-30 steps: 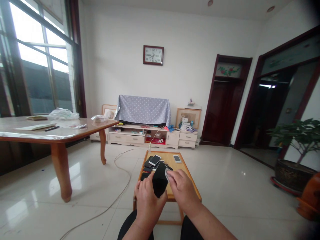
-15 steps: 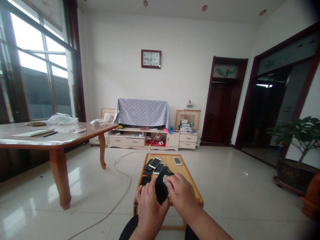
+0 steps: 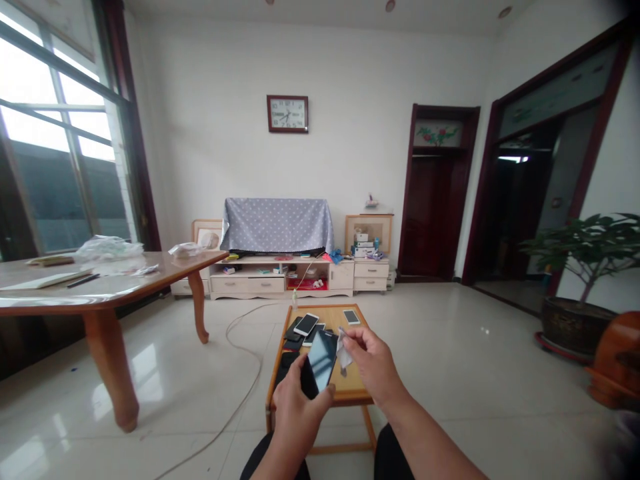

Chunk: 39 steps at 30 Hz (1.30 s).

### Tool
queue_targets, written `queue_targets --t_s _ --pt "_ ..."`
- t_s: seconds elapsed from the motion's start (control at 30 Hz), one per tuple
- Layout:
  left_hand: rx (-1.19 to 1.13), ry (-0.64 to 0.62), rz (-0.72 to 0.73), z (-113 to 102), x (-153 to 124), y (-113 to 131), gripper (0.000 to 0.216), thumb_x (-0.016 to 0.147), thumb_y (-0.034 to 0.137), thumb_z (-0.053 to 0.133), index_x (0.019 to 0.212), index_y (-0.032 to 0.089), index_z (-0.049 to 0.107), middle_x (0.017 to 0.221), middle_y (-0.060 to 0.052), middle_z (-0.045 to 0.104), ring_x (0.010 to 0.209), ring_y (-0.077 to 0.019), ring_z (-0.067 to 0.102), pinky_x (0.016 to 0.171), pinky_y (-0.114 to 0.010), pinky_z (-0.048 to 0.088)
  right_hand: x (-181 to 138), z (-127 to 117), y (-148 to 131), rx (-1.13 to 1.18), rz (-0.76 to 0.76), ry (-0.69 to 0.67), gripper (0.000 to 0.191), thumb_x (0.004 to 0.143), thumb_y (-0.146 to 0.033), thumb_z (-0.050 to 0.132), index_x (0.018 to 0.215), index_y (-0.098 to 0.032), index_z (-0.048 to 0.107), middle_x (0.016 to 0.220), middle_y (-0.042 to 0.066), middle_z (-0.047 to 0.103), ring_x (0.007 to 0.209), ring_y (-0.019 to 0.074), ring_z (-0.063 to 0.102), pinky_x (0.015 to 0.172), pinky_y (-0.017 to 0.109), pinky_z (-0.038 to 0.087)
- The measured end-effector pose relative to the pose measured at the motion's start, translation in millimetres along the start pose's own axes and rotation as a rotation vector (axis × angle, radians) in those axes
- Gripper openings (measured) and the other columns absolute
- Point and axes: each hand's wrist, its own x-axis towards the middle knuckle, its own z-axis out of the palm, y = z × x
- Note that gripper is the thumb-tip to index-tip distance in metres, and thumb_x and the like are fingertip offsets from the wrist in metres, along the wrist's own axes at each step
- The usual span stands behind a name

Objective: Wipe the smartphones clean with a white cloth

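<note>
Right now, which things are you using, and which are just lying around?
In use: left hand, dark phone, right hand, small white wipe.
Lying about: other phones on the small table, big table, plant, clock.

Home living room: wall clock (image 3: 287,113), covered TV stand (image 3: 277,275).
</note>
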Motion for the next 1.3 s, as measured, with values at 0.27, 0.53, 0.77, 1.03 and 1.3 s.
queue_targets --t_s 0.27,0.53,0.77,1.03,1.3 --pt "-0.593 -0.262 -0.107 -9 11 20 0.063 0.075 0.033 0.072 0.135 0.017 0.059 0.127 -0.01 0.069 0.117 -0.0284 0.064 0.101 -0.04 0.05 -35 13 -11 0.337 0.175 -0.169 0.034 0.081 -0.048 0.077 0.085 -0.018 0.06 0.076 -0.001 0.06 0.068 0.0129 0.054 0.065 0.025 0.043" --pt "-0.669 -0.464 -0.196 -24 9 43 0.059 0.081 0.049 0.071 0.134 0.022 0.065 0.128 -0.011 0.069 0.102 -0.0257 0.065 0.099 -0.044 0.048 -4 2 -29 0.432 0.168 -0.055 0.041 0.078 -0.051 0.079 0.098 -0.02 0.06 0.074 -0.002 0.062 0.062 0.013 0.055 0.057 0.024 0.041" --pt "-0.989 -0.488 -0.299 -14 6 35 0.044 0.093 0.05 0.058 0.118 0.017 0.072 0.122 -0.014 0.07 0.107 -0.0275 0.065 0.097 -0.044 0.051 2 -2 -13 0.375 0.164 -0.089 0.056 0.076 -0.052 0.079 0.12 -0.021 0.063 0.071 -0.005 0.055 0.059 0.0131 0.052 0.052 0.025 0.044" --pt "-1.019 -0.558 -0.324 -11 6 46 0.044 0.091 0.048 0.063 0.118 0.014 0.072 0.12 -0.015 0.072 0.108 -0.0274 0.067 0.1 -0.043 0.05 -2 -10 5 0.039 -0.013 0.042 0.034 0.088 -0.042 0.067 0.114 -0.021 0.065 0.073 -0.003 0.057 0.062 0.0147 0.055 0.056 0.026 0.046" --pt "-0.715 -0.534 -0.156 -15 8 61 0.041 0.09 0.046 0.064 0.117 0.017 0.073 0.106 -0.008 0.075 0.106 -0.0261 0.065 0.098 -0.039 0.05 -30 -1 -4 -0.401 -0.43 0.009 0.017 0.093 -0.017 0.057 0.098 -0.025 0.071 0.091 0.004 0.066 0.084 0.018 0.064 0.077 0.029 0.051"
